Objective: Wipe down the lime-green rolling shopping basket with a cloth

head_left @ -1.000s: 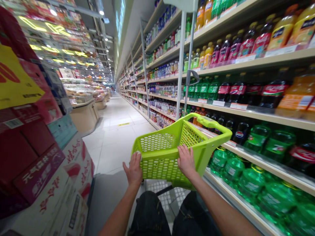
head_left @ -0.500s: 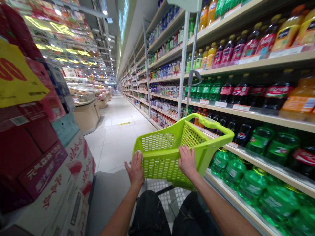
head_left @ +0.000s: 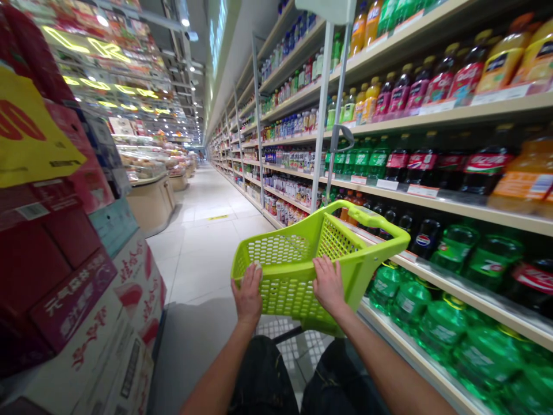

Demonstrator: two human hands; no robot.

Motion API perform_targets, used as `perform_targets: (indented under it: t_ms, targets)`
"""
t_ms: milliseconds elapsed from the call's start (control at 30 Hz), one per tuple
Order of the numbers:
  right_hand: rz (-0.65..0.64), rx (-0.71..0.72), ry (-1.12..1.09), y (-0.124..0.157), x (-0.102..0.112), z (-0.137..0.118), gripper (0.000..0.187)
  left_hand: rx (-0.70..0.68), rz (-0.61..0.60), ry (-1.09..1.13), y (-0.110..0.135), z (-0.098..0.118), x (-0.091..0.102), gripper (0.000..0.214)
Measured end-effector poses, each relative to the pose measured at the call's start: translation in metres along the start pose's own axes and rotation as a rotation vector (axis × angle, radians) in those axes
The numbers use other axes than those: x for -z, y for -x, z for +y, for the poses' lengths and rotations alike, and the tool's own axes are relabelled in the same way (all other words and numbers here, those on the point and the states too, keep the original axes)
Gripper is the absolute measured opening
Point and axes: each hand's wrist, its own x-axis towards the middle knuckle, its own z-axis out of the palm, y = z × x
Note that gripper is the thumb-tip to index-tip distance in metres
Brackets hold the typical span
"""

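Note:
A lime-green plastic shopping cart (head_left: pixel 289 297) stands sideways before my knees, its slotted basket holding nothing that I can see. On the near rim, toward the left end, rests my left hand (head_left: pixel 248 297). Between its fingers and the rim a bit of white wipe (head_left: pixel 258 265) shows at the fingertips; the rest is hidden under the hand. My right hand (head_left: pixel 328 285) grips the same rim farther right, fingers hooked over the top edge and thumb outside. The cart's handle (head_left: pixel 371 219) points right, toward the shelves.
Shelves of soft-drink bottles (head_left: pixel 458 161) line the right side, with large green bottles (head_left: pixel 444 323) at the bottom. Stacked drink cartons (head_left: pixel 99 328) rise close on the left. A tiled aisle (head_left: pixel 207 230) runs ahead past a display counter (head_left: pixel 149 202).
My left hand has slid a little to the right along the cart's rim with the white wipe, its thumb now closer in. My right hand stays in place.

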Motion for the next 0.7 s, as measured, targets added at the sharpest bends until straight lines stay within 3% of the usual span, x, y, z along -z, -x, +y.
perform_targets:
  t_ms: [133,200,367,433,567,633,700]
  targets:
    - [-0.011,0.026,0.008,0.0,0.003,0.003,0.05,-0.279,-0.082,0.092,-0.007,0.045,-0.005,0.05]
    - [-0.009,0.036,0.014,0.001,0.004,0.005,0.051,-0.273,-0.088,0.085,-0.011,0.043,-0.003,0.05]
    - [0.001,0.023,0.017,-0.001,0.001,0.005,0.051,-0.013,-0.049,0.008,-0.015,0.015,0.004,0.051]
    - [0.008,0.007,0.023,-0.001,0.0,0.003,0.05,-0.086,-0.071,0.035,-0.015,0.029,0.001,0.05]
    - [-0.012,0.039,0.024,-0.002,0.002,0.002,0.05,-0.351,-0.073,0.12,-0.016,0.077,-0.009,0.045]
    - [-0.028,0.05,0.018,-0.002,0.004,0.003,0.05,-0.385,-0.06,0.121,-0.015,0.078,-0.01,0.043]
    - [-0.038,0.038,0.008,-0.002,0.005,0.003,0.05,-0.336,-0.06,0.085,-0.013,0.055,-0.006,0.045]
